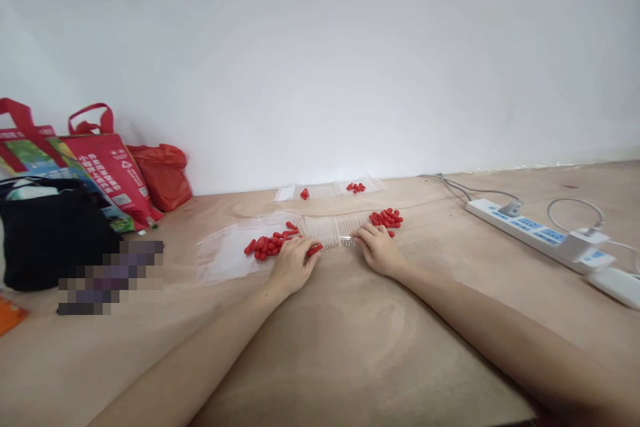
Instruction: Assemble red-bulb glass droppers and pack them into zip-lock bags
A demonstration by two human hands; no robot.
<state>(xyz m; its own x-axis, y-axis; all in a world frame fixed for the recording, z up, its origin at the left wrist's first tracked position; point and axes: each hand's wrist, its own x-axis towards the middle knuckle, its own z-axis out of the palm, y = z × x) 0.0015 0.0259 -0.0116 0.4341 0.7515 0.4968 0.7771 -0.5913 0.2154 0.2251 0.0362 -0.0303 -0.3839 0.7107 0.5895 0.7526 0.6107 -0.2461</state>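
Status: partway along, by my read, with plenty of loose parts left over. Left hand (294,265), just left of frame centre, was pinched narrow on a single red rubber piece (315,250). Right hand (379,248), just right of centre, was narrow too, fingertips looking closed on a clear tube (346,238) held crosswise; thumb was hidden, so grip detail was unclear. The two held parts were near each other but apart, so that pair wasn't joined. Between and beyond the hands, mid-frame, lay a row of clear tubes (327,227), side by side; too small to tell whether any carried a red piece. Loose red pieces: left pile (267,247) beside the left hand, partly on a plastic bag (225,253); right pile (386,217) just past the right hand. A rear bag (375,183) lay near the wall (350,67), upper middle of the worktop (350,347), with more red bits (356,187) on it. Couldn't say if those were finished or spare; no clearly finished part was readable anywhere. Power strip (530,228) sat at right, shopping bags (113,170) at left, both well apart from the parts.
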